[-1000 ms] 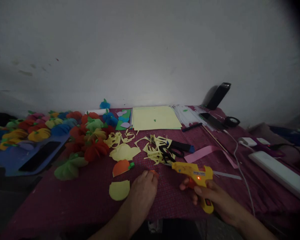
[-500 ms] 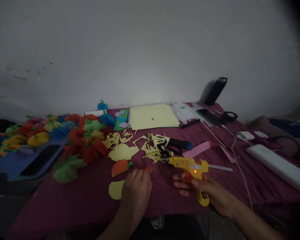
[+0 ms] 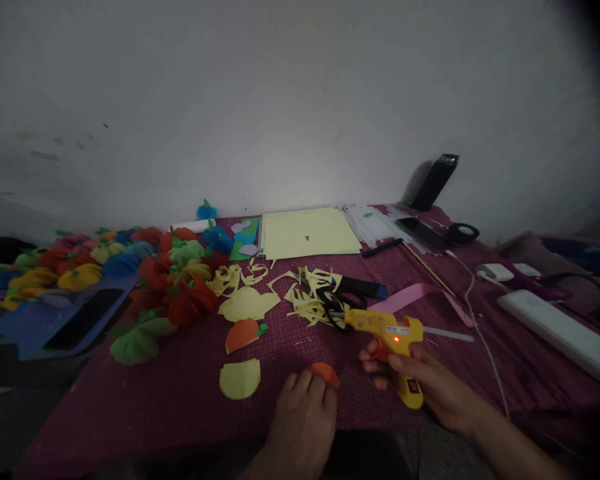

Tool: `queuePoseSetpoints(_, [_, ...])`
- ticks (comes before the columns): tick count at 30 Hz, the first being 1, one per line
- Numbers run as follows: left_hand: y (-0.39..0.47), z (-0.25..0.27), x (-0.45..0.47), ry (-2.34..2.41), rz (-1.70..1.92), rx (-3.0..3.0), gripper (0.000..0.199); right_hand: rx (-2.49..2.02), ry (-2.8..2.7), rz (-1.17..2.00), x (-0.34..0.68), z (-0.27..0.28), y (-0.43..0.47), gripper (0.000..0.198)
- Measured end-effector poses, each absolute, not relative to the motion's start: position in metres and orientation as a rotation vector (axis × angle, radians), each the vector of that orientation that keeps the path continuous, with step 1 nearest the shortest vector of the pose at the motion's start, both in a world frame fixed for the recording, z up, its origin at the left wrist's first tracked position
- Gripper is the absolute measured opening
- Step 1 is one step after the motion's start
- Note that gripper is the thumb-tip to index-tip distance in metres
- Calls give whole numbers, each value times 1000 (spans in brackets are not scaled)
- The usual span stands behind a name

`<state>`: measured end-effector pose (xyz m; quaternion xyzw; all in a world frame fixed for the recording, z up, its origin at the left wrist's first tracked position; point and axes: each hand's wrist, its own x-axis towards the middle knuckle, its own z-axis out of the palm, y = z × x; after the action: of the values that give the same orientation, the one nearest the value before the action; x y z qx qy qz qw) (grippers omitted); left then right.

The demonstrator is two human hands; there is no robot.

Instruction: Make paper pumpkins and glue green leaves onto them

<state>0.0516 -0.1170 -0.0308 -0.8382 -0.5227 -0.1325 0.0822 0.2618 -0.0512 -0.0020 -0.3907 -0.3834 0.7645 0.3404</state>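
so my right hand (image 3: 433,381) is wrapped round the handle of a yellow glue gun (image 3: 384,329), thumb along its side, fingers by the trigger, though i can't tell if i'm squeezing. the nozzle points left, next to the black scissors (image 3: 333,308), probably so the hot tip stays off my other hand. red light's on.

my left hand (image 3: 304,417) covers most of an orange paper piece (image 3: 326,372) low on the table, near the front edge. can't tell if i'm pinching it or just pressing it flat, maybe to steady it.

the paper's thin and matte with a rounded edge. up and left there's an orange half-round (image 3: 240,335) with a green stem, then a pale yellow cutout (image 3: 240,379), plus curly scraps (image 3: 310,303) on woven maroon cloth (image 3: 175,400).
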Motion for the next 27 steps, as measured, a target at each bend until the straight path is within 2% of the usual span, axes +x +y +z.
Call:
queuePoseSetpoints(8, [-82, -14, 41, -1778, -228, -2347, 13, -1047, -990, 1966, 264, -3, -51, 22])
queuePoseSetpoints(15, [-104, -23, 50, -1739, -293, -2357, 11, -1106, -1161, 1909, 265, -1, -54, 27])
queuePoseSetpoints(18, [-114, -33, 54, -1767, -407, -2343, 7, -1105, -1260, 1898, 263, 1, -55, 29])
queuePoseSetpoints(24, [-134, -44, 41, -1614, -847, -2316, 20, -1145, -1330, 1882, 263, 2, -55, 29])
queuePoseSetpoints(27, [-140, -45, 30, -1624, -917, -2280, 22, -1121, -1305, 1929, 263, 1, -57, 28])
